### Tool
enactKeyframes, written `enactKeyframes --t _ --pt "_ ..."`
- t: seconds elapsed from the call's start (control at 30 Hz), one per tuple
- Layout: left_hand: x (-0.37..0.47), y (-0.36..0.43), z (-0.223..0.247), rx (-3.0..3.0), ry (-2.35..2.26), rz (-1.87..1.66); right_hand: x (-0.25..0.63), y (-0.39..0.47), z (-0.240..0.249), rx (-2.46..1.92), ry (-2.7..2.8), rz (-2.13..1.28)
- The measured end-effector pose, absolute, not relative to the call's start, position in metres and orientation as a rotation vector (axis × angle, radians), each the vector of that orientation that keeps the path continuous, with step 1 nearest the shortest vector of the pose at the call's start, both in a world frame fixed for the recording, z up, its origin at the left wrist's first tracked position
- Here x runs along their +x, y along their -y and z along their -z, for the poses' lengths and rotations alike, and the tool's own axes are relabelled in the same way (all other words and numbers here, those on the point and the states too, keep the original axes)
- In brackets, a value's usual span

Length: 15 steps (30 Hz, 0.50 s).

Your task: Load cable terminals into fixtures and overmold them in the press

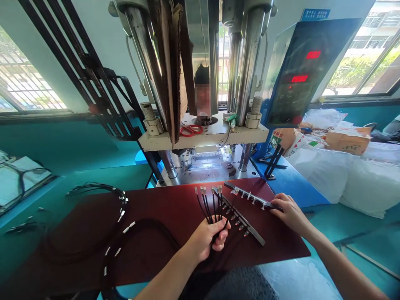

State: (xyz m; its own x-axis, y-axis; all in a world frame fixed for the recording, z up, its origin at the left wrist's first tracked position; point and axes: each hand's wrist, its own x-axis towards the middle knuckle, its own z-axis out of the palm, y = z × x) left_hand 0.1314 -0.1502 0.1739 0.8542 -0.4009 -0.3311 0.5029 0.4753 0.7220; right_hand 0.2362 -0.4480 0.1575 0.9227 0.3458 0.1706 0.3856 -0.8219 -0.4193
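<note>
My left hand (pixel 212 237) is closed around a bundle of black cables (pixel 206 205) over the red-brown tabletop. Their ends fan upward, each tipped with a small, pale metallic connector. Pinched at its right end by my right hand (pixel 289 211) is a dark metal bar (pixel 253 196) with several white plastic pieces sticking out along it. Between the hands lies a second metal bar (pixel 246 223), slanting down to the right, with small connector-like parts along its lower side. The far end of this second bar is partly behind the cable tips.
A press machine (pixel 203 139) with steel columns stands behind the table (pixel 162 204). Red-handled scissors (pixel 191 130) rest on its plate. Coiled black cables with white labels (pixel 128 227) lie at left. A control box (pixel 312 75) and white sacks (pixel 359 179) are at right.
</note>
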Motion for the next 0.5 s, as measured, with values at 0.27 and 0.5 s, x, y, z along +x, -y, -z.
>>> enactKeyframes --t 0.27,0.5 --pt "0.129 0.149 -0.179 0.910 -0.136 0.473 0.245 0.390 -0.163 -2.702 0.749 0.229" --pt "0.129 0.052 -0.337 0.870 -0.237 -0.532 0.256 0.370 -0.148 -2.573 0.778 0.365"
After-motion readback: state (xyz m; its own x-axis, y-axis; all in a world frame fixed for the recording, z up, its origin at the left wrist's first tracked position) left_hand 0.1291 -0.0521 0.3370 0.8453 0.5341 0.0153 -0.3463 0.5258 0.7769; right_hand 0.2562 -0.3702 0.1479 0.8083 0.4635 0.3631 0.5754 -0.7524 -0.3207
